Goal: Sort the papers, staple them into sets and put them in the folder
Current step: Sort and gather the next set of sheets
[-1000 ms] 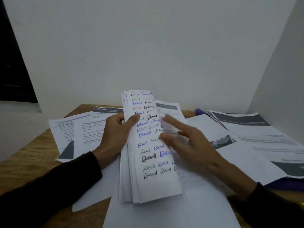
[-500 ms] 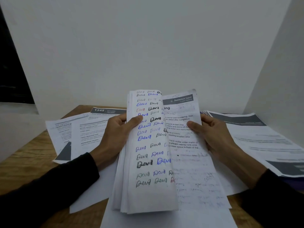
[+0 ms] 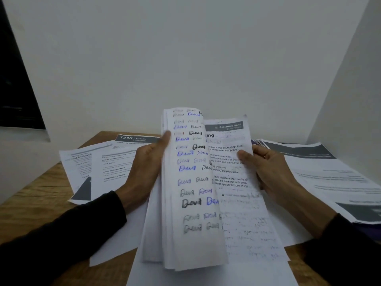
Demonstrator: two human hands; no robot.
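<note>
Sorting goes on: the right hand, flat and loose over the pile a second ago, now pinches a printed white sheet peeled open, while the left hand grips the scribbled white paper stack above the wooden worktop.

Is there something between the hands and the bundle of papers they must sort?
Nothing visible: the left hand already grips the folded bundle, and the right hand holds its printed sheet.
</note>
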